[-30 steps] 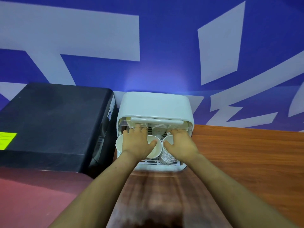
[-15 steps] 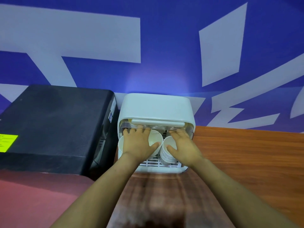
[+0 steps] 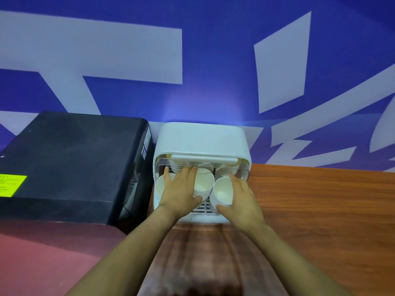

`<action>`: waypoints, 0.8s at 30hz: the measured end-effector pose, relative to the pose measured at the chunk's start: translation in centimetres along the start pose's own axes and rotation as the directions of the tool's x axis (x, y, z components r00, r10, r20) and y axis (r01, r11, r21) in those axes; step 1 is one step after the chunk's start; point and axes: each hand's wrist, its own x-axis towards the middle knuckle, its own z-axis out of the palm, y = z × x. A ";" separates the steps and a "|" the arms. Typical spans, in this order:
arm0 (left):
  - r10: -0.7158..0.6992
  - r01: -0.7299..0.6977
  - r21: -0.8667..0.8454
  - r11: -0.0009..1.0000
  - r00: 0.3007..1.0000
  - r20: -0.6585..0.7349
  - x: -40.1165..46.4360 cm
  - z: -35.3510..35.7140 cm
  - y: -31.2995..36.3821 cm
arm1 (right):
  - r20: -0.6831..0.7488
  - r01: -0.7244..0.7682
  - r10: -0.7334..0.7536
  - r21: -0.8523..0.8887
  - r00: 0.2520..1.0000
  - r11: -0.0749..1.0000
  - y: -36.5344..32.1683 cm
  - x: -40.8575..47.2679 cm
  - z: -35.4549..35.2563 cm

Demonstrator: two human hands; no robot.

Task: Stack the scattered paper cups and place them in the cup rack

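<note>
The white cup rack (image 3: 203,142) stands against the wall with its front lid raised. Several stacks of white paper cups lie inside, mouths toward me: a left stack (image 3: 159,188), a middle stack (image 3: 204,181) and a right stack (image 3: 223,192). More stacks sit behind them (image 3: 227,169). My left hand (image 3: 181,191) rests flat between the left and middle stacks, fingers straight and thumb against the middle stack's front. My right hand (image 3: 242,199) lies along the right stack's outer side, its fingers straight and its thumb touching the stack's front rim.
A large black machine (image 3: 70,165) with a yellow label stands close to the rack's left side. The rack sits on a wooden table (image 3: 320,210) that extends to the right. A blue and white wall (image 3: 213,71) rises right behind the rack.
Both hands have slid off the cup mouths. My right hand moved to the outer side of the right stack, uncovering its opening. The middle stack sits further back.
</note>
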 end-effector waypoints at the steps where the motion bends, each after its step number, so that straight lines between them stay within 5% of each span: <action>1: -0.008 0.007 -0.017 1.000 1.000 -0.015 0.2 0.0 0.1 | -0.021 -0.022 0.023 0.031 1.000 0.999 0.0 0.3 -0.1; 6: -0.025 0.025 -0.010 1.000 0.999 -0.037 0.8 0.5 0.6 | -0.086 -0.021 0.024 0.034 0.996 0.999 0.2 1.5 -0.3; 10: -0.003 0.001 -0.062 0.998 0.999 -0.039 0.0 0.2 0.3 | -0.046 -0.061 0.052 -0.245 0.998 0.967 0.0 1.3 -1.2; 17: -0.037 0.028 -0.040 0.999 0.966 -0.255 -3.2 0.3 -1.8 | -0.069 0.008 -0.033 -0.340 0.997 0.940 0.2 0.2 -1.6; 24: -0.155 0.154 0.228 0.961 0.988 -0.013 -3.2 -0.8 -1.7 | -0.171 0.144 -0.244 -0.453 0.955 0.880 0.3 0.0 -1.6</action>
